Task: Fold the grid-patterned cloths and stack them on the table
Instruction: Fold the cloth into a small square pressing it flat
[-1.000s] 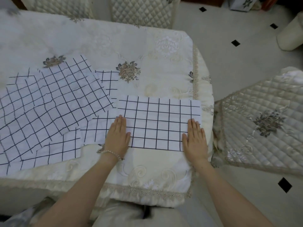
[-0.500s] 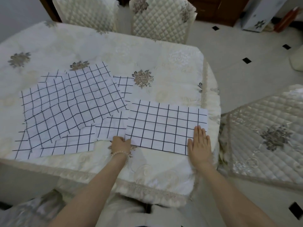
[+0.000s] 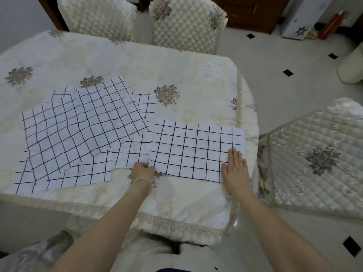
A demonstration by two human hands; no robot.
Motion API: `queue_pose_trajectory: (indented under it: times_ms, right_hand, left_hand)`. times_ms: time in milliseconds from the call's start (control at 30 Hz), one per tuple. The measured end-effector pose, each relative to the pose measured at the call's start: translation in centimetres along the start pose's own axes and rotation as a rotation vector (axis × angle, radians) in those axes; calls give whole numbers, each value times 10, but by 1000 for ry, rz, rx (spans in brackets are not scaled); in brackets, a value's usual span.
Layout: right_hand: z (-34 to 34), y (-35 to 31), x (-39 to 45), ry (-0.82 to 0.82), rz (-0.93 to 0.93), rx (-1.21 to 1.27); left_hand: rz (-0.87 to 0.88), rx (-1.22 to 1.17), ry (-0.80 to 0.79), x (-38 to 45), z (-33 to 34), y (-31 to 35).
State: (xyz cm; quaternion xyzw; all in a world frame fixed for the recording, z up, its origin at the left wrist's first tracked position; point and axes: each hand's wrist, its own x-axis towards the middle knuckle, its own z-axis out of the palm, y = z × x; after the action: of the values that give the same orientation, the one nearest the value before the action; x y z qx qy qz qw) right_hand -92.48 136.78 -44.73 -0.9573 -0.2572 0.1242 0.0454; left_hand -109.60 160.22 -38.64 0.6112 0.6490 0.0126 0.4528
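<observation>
A folded white cloth with a black grid (image 3: 194,150) lies flat near the table's front right edge. My left hand (image 3: 143,169) pinches its near left corner with curled fingers. My right hand (image 3: 234,169) rests flat, fingers apart, on its near right corner. To the left, several unfolded grid cloths (image 3: 78,130) lie overlapping and wrinkled on the table (image 3: 117,61). One of them (image 3: 131,154) reaches under the folded cloth's left edge.
The table wears a cream embroidered cover with a lace hem. Two quilted chairs (image 3: 184,24) stand at its far side, and another quilted seat (image 3: 314,154) sits close on the right. The tiled floor holds a white box (image 3: 300,18) and a cream stool (image 3: 351,67).
My left hand slid off the cloth's surface toward me and curled onto its near left corner. My right hand stayed flat on the right side. The camera tilted up.
</observation>
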Motion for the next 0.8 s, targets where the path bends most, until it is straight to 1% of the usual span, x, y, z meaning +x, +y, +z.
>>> queue_pose_trajectory:
  times_ms: [67, 133, 167, 233, 300, 333, 367, 400, 433, 500, 533, 567, 633, 700, 767, 800]
  right_hand:
    - [-9, -8, -1, -10, 32, 15]
    - [-17, -26, -7, -4, 25, 97]
    - [-21, -39, -11, 0, -22, 186]
    - [-29, -71, -27, 8, -193, 386]
    - [-37, -101, -43, -46, -354, 536]
    - [-41, -112, -50, -62, -397, 604]
    - [-42, -121, -54, -54, -374, 680]
    - [-45, -126, -58, -35, -293, 781]
    - [-47, -129, -59, -52, -162, 929]
    - [-54, -132, -63, -122, 63, 1328]
    - [-56, -128, -65, -117, 93, 1385]
    - [-58, -121, -66, -98, 95, 1321]
    - [-60, -106, -70, -98, 93, 1251]
    - [-64, -91, -75, -131, 132, 1221]
    - [-67, -77, -79, -182, 148, 1201]
    - [-71, -71, -81, -203, 154, 1187]
  left_hand:
    - [81, -36, 13, -9, -4, 8]
    - [209, -99, 0, -22, -5, 18]
    - [281, -124, -17, -29, -4, 25]
    - [411, -168, -37, -48, 1, 39]
    - [496, -204, -53, -68, 9, 51]
    - [528, -210, -79, -80, 13, 55]
    - [562, -209, -113, -90, 17, 57]
    - [602, -209, -152, -98, 20, 57]
    - [637, -211, -198, -104, 23, 57]
    - [686, -249, -313, -110, 25, 55]
    - [698, -306, -366, -110, 25, 54]
    - [698, -379, -389, -107, 24, 53]
    - [630, -468, -314, -91, 22, 49]
    - [507, -407, -216, -64, 22, 44]
    - [386, -322, -195, -37, 25, 43]
    - [332, -308, -213, -25, 26, 43]
